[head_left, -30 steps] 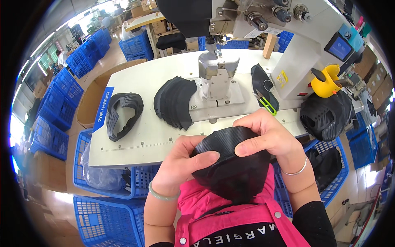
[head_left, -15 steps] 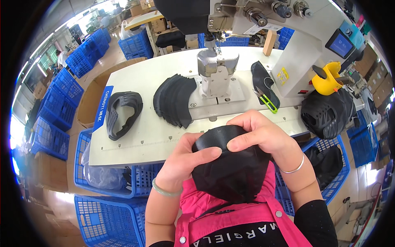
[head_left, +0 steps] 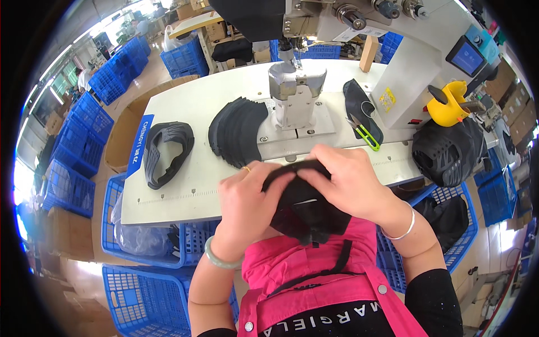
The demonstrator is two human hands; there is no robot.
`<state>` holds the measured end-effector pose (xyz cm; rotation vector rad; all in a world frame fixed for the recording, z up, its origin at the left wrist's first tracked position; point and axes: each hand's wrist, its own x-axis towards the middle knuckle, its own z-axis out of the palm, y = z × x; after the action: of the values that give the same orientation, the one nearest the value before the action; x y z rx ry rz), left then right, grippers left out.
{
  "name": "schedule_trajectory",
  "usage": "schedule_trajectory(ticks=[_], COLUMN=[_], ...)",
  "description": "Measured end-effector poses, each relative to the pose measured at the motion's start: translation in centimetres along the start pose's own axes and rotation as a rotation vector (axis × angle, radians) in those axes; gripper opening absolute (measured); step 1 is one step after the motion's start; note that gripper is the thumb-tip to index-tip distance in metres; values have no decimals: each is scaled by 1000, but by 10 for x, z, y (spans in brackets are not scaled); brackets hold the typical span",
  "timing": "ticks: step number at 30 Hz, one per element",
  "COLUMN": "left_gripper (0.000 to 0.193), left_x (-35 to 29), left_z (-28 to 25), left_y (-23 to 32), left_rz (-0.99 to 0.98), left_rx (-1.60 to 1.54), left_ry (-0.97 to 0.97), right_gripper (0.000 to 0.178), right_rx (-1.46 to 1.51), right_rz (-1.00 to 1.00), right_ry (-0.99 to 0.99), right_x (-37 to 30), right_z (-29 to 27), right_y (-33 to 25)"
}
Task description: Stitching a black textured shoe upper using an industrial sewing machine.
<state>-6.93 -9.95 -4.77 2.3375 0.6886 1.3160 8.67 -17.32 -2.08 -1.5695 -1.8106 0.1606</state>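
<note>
Between my two hands, in front of the table edge, is a black fabric shoe upper [head_left: 310,216]. My left hand [head_left: 245,197] grips its upper left edge, and my right hand [head_left: 349,182] grips its upper right edge. Both thumbs lie close together near the top rim, with the fingers behind it, mostly hidden. The lower part of the upper hangs toward the pink apron [head_left: 314,258]. Beyond my hands stands the post of a sewing machine [head_left: 295,104]. Left of the post lies a fanned stack of curved black pieces [head_left: 238,132].
Farther left on the white table [head_left: 185,106] sits a grey-black looped shoe piece [head_left: 168,154]. Green-handled snips [head_left: 368,136] lie on a black piece right of the post. A yellow container [head_left: 447,105] and a black upper [head_left: 449,151] are at right. Blue crates [head_left: 146,303] stand below.
The upper has risen slightly and tilted, so its textured top face no longer shows. My thumbs have moved up to its rim and closer together.
</note>
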Motion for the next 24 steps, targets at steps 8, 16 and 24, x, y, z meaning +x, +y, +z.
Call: schedule_trajectory(ticks=[8,16,24], left_gripper=[32,33,34], left_x=[4,4,10], left_z=[-9,-11,-15], left_y=[-16,-13,6], left_rz=[-432,-489,-461], left_rx=[-360,-458,-268], left_ry=[-262,-272,-221], right_gripper=[26,28,14], right_rx=[143,347,205], right_rz=[167,198,69], right_ry=[-92,-259,-106], right_x=[20,19,19], right_z=[-19,-24,-10], right_y=[31,33,31])
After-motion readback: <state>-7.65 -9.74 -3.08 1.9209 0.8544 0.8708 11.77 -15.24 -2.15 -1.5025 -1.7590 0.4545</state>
